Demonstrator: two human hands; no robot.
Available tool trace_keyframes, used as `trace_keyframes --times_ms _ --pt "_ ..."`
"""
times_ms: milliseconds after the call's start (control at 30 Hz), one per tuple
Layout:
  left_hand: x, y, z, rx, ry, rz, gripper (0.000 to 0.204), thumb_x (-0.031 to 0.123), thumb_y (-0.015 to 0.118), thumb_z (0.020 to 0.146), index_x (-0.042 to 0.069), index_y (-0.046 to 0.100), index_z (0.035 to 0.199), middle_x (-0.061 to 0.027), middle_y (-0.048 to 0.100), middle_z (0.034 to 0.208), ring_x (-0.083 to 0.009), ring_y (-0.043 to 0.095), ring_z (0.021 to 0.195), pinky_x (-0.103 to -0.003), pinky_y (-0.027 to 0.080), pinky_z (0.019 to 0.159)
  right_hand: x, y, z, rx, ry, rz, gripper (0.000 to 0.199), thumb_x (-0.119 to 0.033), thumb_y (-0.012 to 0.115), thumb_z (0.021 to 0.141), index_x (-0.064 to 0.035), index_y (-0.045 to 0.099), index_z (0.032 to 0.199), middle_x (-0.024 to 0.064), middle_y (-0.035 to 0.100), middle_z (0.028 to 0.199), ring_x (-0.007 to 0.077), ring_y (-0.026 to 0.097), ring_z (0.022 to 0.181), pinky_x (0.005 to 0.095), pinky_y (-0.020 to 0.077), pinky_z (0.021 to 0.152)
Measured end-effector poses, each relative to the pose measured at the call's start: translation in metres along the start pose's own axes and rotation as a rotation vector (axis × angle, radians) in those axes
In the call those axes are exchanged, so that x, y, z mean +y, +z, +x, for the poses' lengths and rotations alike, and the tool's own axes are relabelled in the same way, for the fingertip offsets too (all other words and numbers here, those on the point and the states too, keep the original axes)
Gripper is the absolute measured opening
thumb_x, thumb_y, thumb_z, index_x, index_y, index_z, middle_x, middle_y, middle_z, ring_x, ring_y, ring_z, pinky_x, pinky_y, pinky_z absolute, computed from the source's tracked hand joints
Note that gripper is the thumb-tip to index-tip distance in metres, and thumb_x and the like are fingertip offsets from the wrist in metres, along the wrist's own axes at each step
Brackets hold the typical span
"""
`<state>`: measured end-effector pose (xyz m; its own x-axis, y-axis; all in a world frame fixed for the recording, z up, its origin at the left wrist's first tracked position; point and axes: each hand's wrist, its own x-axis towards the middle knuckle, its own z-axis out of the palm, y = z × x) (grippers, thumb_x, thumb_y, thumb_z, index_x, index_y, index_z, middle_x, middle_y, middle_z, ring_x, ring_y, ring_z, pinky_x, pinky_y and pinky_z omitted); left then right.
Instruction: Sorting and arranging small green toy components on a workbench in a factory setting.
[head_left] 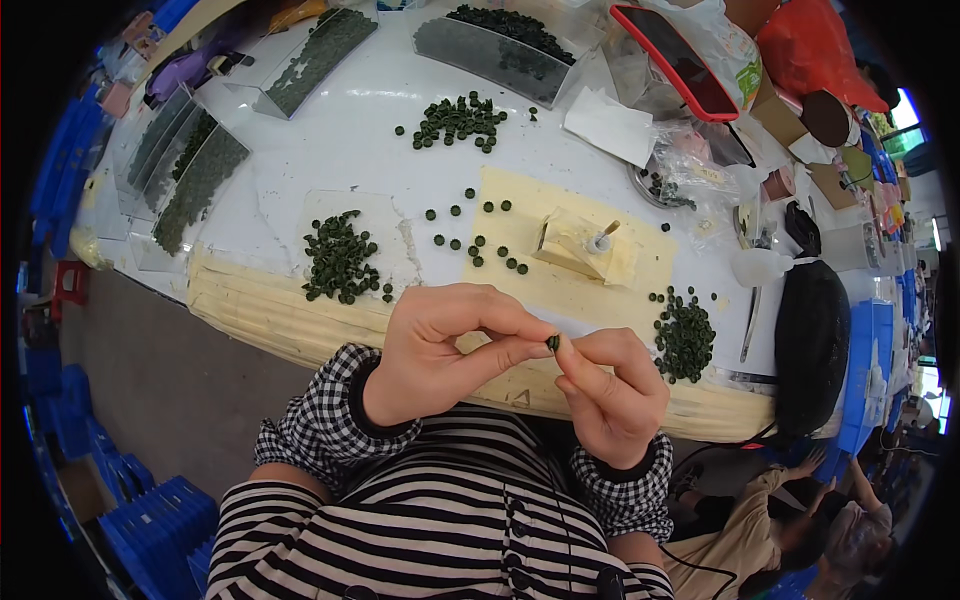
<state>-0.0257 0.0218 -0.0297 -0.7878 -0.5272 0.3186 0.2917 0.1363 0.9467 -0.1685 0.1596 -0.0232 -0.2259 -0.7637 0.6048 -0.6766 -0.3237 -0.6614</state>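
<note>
Between the fingertips of my left hand (450,345) and my right hand (610,385) is one small dark green round part (553,343). Both hands pinch it just over the table's near edge. To the left of my left hand lies a pile of small dark green parts (340,258). Another pile of green round parts (685,338) sits right of my right hand. Beyond the hands, several loose green round parts (478,242) are scattered near a cream block (580,248), which has a small white pot with a thin stick in it.
Farther back lie another green heap (460,122), clear trays (495,55) of dark pieces, a folded white tissue (610,125) and a red-edged phone (675,62). A black bundle (812,345) stands at the right edge. Two people (770,525) are at lower right.
</note>
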Motion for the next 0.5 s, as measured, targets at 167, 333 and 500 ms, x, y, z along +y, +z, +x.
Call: trace_keyframes --times_ms 167,333,500 --pt "0.0022 0.0009 0.0022 0.013 0.069 0.110 0.017 -0.003 0.072 0.081 0.000 0.072 0.098 -0.0097 0.072 0.085 -0.0138 0.067 0.073 -0.023 0.052 0.065 -0.0021 -0.0006 -0.0025 -0.009 0.075 0.081 0.039 0.003 0.075 0.075 -0.0025 0.070 0.113 0.0068 0.064 0.087 0.0180 0.059 0.073 0.0281 0.0476 0.062" --pt "0.0021 0.0009 0.0020 0.019 0.056 0.093 0.016 -0.003 0.072 0.081 0.001 0.073 0.097 -0.0098 0.072 0.085 -0.0142 0.068 0.074 -0.024 0.052 0.064 -0.0017 0.0020 -0.0032 0.009 0.085 0.113 0.038 0.003 0.074 0.076 -0.0022 0.070 0.114 0.0072 0.064 0.086 0.0182 0.060 0.072 0.0281 0.0475 0.062" --pt "0.0013 0.0010 0.0004 0.015 0.020 0.071 0.016 -0.004 0.072 0.081 0.001 0.073 0.096 -0.0095 0.072 0.084 -0.0131 0.067 0.074 -0.023 0.051 0.064 -0.0026 -0.0008 -0.0032 -0.029 0.075 0.082 0.033 0.006 0.069 0.078 0.0009 0.070 0.111 0.0101 0.064 0.088 0.0203 0.059 0.075 0.0283 0.0469 0.066"
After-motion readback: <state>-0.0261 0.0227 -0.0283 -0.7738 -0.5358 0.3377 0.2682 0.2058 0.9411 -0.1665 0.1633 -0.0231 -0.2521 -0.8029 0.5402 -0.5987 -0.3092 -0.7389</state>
